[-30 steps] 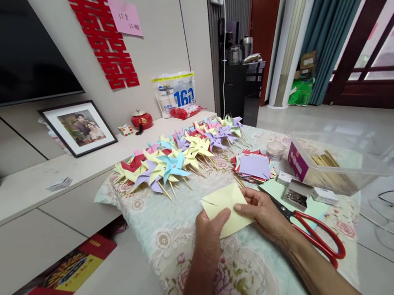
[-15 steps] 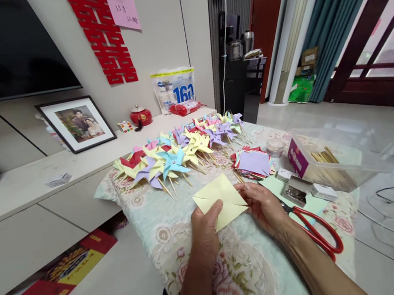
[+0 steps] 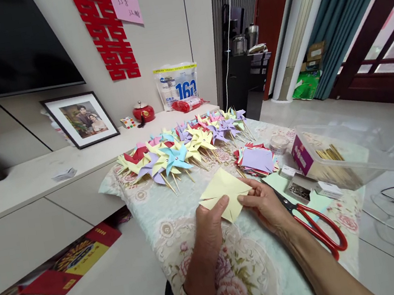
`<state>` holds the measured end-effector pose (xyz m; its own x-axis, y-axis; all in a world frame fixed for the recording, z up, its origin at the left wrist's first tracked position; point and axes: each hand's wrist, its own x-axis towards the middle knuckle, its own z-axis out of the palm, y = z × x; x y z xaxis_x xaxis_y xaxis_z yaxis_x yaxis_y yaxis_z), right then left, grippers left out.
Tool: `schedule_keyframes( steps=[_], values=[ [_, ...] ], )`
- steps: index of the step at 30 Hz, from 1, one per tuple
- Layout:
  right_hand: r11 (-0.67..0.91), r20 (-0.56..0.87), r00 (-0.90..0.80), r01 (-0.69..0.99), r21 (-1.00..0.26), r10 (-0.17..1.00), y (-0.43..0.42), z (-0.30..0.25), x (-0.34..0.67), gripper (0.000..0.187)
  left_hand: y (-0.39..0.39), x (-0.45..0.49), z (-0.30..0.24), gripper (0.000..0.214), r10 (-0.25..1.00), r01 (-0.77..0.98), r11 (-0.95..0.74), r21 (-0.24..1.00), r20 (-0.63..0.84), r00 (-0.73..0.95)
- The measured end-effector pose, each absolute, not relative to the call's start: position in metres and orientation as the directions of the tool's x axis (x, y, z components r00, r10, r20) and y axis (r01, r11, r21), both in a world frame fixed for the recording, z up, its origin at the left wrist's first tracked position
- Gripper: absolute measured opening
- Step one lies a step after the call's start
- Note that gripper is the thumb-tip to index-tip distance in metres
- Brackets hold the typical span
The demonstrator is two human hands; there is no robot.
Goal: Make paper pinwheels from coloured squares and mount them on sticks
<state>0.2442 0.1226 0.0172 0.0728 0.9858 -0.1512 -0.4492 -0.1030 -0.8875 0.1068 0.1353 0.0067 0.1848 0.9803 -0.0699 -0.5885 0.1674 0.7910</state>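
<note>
A pale yellow square of paper (image 3: 222,188) with slits cut in from its corners is held up over the table between both hands. My left hand (image 3: 211,220) pinches its lower left side, thumb flat on top. At the right corner my right hand (image 3: 262,202) grips the same paper between thumb and fingers. Red-handled scissors (image 3: 320,227) lie just right of my right hand, partly on light green paper. Beyond the hands sits a stack of coloured paper squares (image 3: 257,160), purple on top. Finished paper pinwheels (image 3: 176,157) on sticks fill the table's far side.
A small open box of metal pins (image 3: 300,191) stands beside white boxes. Behind it is a clear plastic bin (image 3: 352,169) with wooden sticks (image 3: 330,154). A roll of tape (image 3: 279,142) lies near the stack. A floral cloth (image 3: 177,211) covers the table.
The paper has been turned a little, so a corner points toward me. My right thumb has moved onto its face, and the view has shifted slightly.
</note>
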Motion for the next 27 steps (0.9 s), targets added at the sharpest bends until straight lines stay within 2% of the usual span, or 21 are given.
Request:
schedule_keyframes(
  steps=[3, 7, 17, 27],
  values=[
    [-0.076, -0.165, 0.146, -0.48, -0.874, 0.976, 0.124, 0.018, 0.246, 0.063, 0.136, 0.106, 0.006, 0.046, 0.98, -0.58, 0.173, 0.796, -0.079, 0.184],
    [-0.056, -0.15, 0.159, -0.479, -0.876, 0.976, 0.125, 0.017, 0.245, 0.064, 0.137, 0.106, 0.001, 0.052, 0.977, -0.551, 0.196, 0.811, -0.118, 0.175],
    [0.037, -0.052, 0.242, -0.349, -0.936, 0.969, 0.127, 0.008, 0.245, 0.06, 0.137, 0.108, 0.001, 0.059, 0.979, -0.558, 0.202, 0.805, -0.143, 0.148],
    [0.068, -0.001, 0.207, -0.328, -0.942, 0.978, 0.126, 0.008, 0.246, 0.057, 0.137, 0.108, 0.003, 0.044, 0.981, -0.553, 0.19, 0.811, -0.17, 0.087]
  ],
)
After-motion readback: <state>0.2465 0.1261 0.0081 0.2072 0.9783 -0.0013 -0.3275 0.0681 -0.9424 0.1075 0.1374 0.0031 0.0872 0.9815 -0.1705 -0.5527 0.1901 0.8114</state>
